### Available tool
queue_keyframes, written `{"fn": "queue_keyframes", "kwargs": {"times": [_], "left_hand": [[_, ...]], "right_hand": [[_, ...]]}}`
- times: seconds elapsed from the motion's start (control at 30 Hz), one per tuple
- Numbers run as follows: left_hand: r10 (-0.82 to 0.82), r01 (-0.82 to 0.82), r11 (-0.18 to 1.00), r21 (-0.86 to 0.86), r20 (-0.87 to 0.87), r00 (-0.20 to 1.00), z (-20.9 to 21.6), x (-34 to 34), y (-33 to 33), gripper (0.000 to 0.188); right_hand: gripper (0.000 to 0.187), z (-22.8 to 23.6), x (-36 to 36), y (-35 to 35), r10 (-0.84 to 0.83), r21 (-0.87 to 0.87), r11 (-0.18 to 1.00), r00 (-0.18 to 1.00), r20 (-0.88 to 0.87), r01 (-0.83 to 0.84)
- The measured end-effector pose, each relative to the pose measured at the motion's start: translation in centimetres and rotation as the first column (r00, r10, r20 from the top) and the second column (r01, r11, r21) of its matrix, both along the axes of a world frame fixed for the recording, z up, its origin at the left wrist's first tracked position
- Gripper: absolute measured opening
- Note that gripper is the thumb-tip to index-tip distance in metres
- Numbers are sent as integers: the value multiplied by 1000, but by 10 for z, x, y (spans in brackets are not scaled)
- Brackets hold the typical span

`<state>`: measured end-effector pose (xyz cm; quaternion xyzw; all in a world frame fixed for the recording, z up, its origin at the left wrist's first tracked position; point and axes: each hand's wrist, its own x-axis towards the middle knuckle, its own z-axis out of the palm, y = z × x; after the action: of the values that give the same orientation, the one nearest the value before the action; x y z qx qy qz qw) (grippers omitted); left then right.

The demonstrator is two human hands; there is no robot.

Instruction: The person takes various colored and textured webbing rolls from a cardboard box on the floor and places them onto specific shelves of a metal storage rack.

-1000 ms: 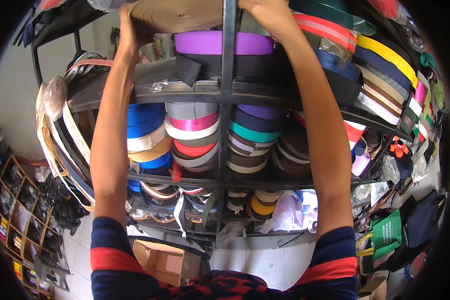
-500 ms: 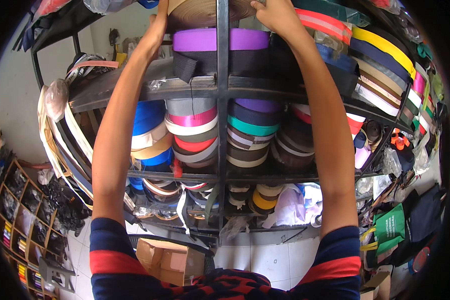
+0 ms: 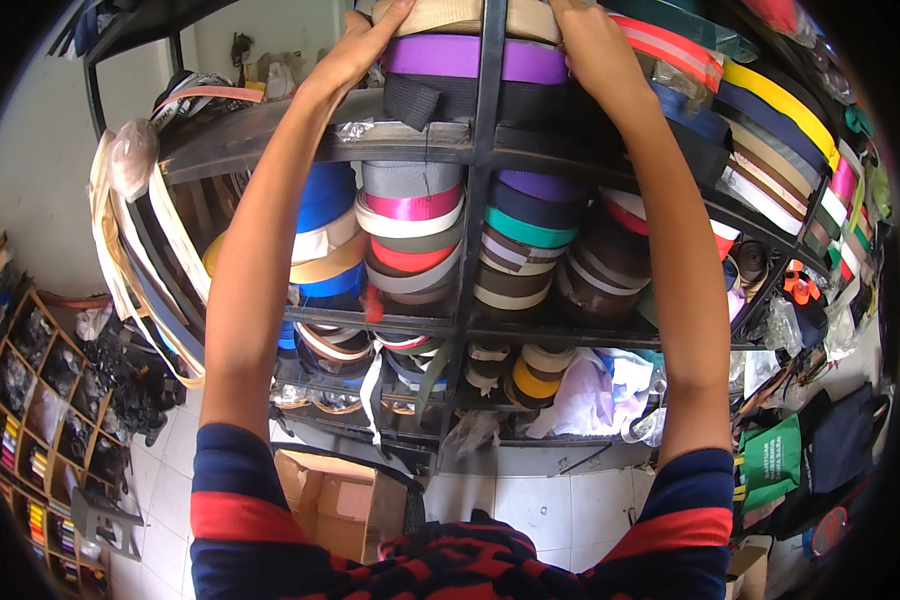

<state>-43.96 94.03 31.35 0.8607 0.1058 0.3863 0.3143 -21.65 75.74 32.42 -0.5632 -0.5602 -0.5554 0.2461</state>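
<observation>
Webbing wound into a beige roll [image 3: 440, 18] sits between my left hand [image 3: 362, 48] and right hand [image 3: 598, 48], just above a purple roll [image 3: 440, 58] that lies over a coil of black webbing [image 3: 417, 104]. My left hand is half curled, thumb along the beige roll's near face. My right hand is against the opposite end, but its fingertips are lost at the upper edge, so I can't tell how closed it is. A black upright [image 3: 487, 90] stands in front of the roll, between my hands; probably that is why I reach to either side of it. Below my hands, the stacked rolls [image 3: 415, 205] lie flat, outer faces showing, likely so the colours read easily and nothing rolls away. I make out no label on them; the green bag [image 3: 770, 460], well below my right hand, carries pale lettering.
</observation>
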Motion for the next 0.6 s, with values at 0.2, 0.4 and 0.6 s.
{"fn": "queue_keyframes", "kwargs": {"times": [0.2,0.4,0.6], "left_hand": [[100,-94,994,-58,130,986,-15,-9,-58,105],[279,-295,948,120,137,951,-15,4,11,119],[369,-371,927,-44,264,891,-24,31,-3,111]], "right_hand": [[38,3,-10,-21,233,-129,964,972,-7,-232],[35,-27,-5,15,361,91,929,933,-13,-358],[38,-34,-16,9,550,298,810,830,-88,-505]]}}
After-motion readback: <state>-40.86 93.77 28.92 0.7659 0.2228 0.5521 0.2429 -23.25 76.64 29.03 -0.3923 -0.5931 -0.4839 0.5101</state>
